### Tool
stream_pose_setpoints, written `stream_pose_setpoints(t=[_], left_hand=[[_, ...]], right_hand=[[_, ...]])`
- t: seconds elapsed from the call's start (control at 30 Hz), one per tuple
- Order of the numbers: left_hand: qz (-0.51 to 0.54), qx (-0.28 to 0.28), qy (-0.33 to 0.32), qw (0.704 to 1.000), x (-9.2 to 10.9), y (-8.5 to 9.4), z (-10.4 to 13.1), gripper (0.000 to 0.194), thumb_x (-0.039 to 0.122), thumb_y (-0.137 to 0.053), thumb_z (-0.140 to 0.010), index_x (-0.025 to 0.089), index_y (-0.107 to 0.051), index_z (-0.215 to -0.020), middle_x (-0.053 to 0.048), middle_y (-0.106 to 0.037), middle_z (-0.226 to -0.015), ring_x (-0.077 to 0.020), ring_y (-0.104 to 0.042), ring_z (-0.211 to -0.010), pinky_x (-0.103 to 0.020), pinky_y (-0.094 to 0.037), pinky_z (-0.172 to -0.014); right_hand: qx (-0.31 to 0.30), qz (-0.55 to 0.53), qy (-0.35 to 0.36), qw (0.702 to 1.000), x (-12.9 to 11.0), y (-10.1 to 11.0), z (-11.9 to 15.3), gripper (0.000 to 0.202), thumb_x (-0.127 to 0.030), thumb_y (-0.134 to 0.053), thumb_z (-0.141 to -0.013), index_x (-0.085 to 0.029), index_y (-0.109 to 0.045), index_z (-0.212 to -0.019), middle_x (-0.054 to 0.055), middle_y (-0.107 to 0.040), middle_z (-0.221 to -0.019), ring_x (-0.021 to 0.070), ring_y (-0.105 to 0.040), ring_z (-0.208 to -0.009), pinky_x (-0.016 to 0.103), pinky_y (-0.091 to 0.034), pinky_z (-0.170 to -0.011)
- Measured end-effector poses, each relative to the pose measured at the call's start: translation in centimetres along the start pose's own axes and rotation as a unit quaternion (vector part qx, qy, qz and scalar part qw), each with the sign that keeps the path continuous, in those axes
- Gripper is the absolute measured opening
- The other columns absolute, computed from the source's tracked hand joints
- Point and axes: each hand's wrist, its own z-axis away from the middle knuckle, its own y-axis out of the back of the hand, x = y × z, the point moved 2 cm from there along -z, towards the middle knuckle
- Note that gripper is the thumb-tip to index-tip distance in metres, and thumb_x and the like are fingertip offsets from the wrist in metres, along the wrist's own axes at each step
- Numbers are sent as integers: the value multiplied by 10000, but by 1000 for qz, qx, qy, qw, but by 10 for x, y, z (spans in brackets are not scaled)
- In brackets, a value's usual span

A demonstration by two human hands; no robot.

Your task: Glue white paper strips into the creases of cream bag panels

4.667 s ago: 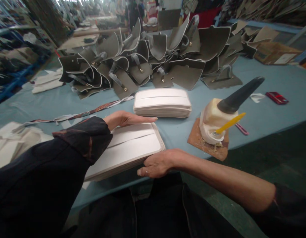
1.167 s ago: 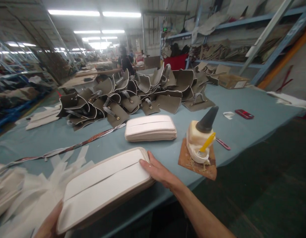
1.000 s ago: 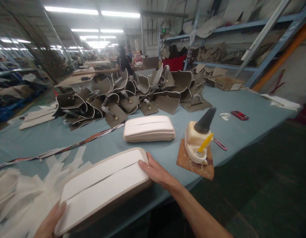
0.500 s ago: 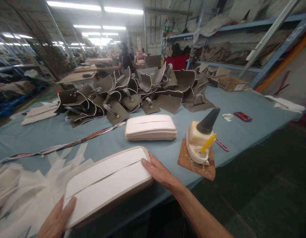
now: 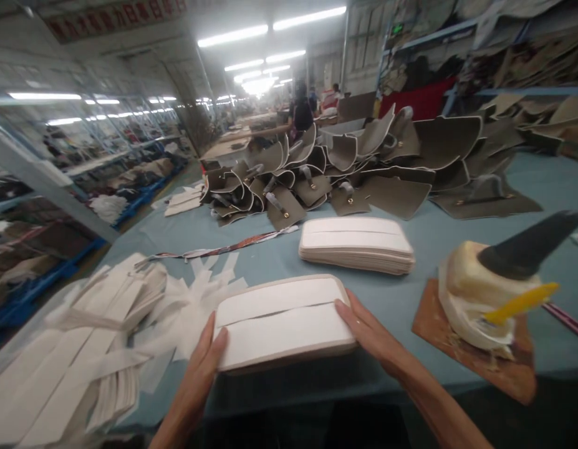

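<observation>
Between my two hands is a stack of rounded rectangular panels [image 5: 284, 330], white on top with a slit along the middle and beige at the edges. My left hand [image 5: 207, 346] grips its left end, thumb on the top face. At the opposite end my right hand [image 5: 363, 321] clasps it the same way, with the lower fingers hidden. A second stack of like panels [image 5: 356, 240] lies just beyond on the blue-green table [image 5: 265, 262]. White paper-like strips [image 5: 190, 312] are strewn to the left of my left hand.
To the right, a glue container [image 5: 476, 299] with a dark cone and a yellow-handled brush [image 5: 522, 302] stands on a brown board [image 5: 426, 318]. Piled brown bag pieces [image 5: 396, 187] with handles cover the back. Beige panel stacks [image 5: 59, 368] lie at the left. A person [image 5: 302, 112] is far behind.
The view has swung left, so the table's things appear farther right. Both hands still hold the panel stack, which now sits more level and squarely in front of me.
</observation>
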Motion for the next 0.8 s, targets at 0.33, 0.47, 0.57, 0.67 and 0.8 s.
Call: stream_pose_setpoints(t=[0.33,0.47,0.57,0.67,0.8], left_hand=[[9,24,-19,999,-3,-4,-5,900,770,-456,-874,249,-345,-1598,-75,-401,-1666,-344,-353,-1541,-478,-211,-1296],[-8,50,-12,999,1,-5,-5,908,800,-459,-860,273,-367,-1593,-72,-410,-1660,-378,-371,-1526,-518,-204,-1298],[-17,44,-8,999,5,-6,-3,935,813,-459,-853,267,-349,-1603,-89,-399,-1663,-400,-387,-1513,-544,-212,-1292],[-21,50,-14,998,8,-8,-2,941,809,-457,-851,252,-353,-1603,-98,-395,-1664,-415,-393,-1506,-554,-217,-1290],[-47,48,-8,998,2,-6,-7,959,831,-423,-866,234,-330,-1612,-111,-388,-1667,-385,-375,-1522,-536,-218,-1291]], right_hand=[[-23,-18,43,999,-17,1,6,891,-789,-539,-928,-184,-423,-1571,142,-458,-1604,311,-364,-1510,455,-204,-1283],[-65,-36,77,994,-26,3,6,857,-706,-654,-911,-163,-437,-1537,170,-545,-1514,319,-500,-1401,472,-331,-1219],[-75,-44,85,993,-28,5,5,842,-658,-738,-869,-161,-483,-1499,170,-586,-1472,335,-542,-1352,490,-382,-1176],[-73,-48,88,992,-26,6,5,806,-623,-764,-859,-151,-518,-1464,170,-597,-1458,339,-555,-1334,495,-397,-1160],[-52,-51,86,994,-21,5,2,763,-591,-796,-832,-183,-549,-1428,138,-641,-1401,338,-580,-1292,508,-419,-1137]])
